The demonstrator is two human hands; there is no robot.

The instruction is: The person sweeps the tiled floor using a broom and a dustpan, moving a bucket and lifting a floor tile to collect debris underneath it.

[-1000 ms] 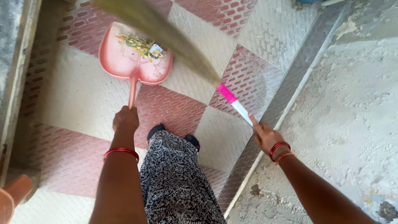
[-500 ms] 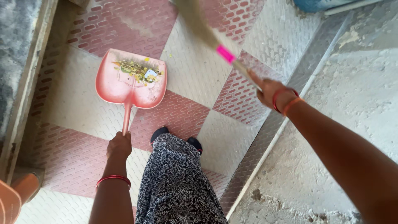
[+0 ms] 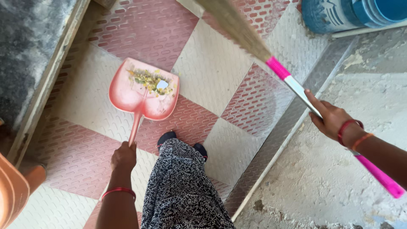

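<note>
The pink plastic dustpan [image 3: 144,95] lies flat on the tiled floor [image 3: 212,68], a broad rounded scoop with a thin straight handle running back toward the person. The left hand [image 3: 124,156] is closed in a fist around the end of that handle. In the pan, near its front lip, sits a loose heap of debris [image 3: 150,80]: yellowish-green scraps and one small pale bit.

The floor is laid in large tiles set diagonally, dull red and cream, each pressed with raised oblong ribs. Right of the dustpan, the right hand [image 3: 331,120] is wrapped round the shaft of a broom [image 3: 292,85], forefinger stretched along it. The shaft is smooth, white where the hand grips it and bright pink on either side; its bristles, tan and blurred, fan up and away beyond the dustpan's right side, off the floor. Red bangles [image 3: 350,129] ring that wrist.

Behind the dustpan's handle hangs a dark skirt [image 3: 182,191] with a fine white leaf print, black shoe tips showing under it. Left of the dustpan a straight raised kerb [image 3: 46,85] bounds the tiles. Far to its right a grey ribbed border strip ends the tiling, with rough, pitted concrete [image 3: 352,161] beyond. A blue drum [image 3: 335,15] stands at the far right. The tiles between dustpan and border strip lie open.
</note>
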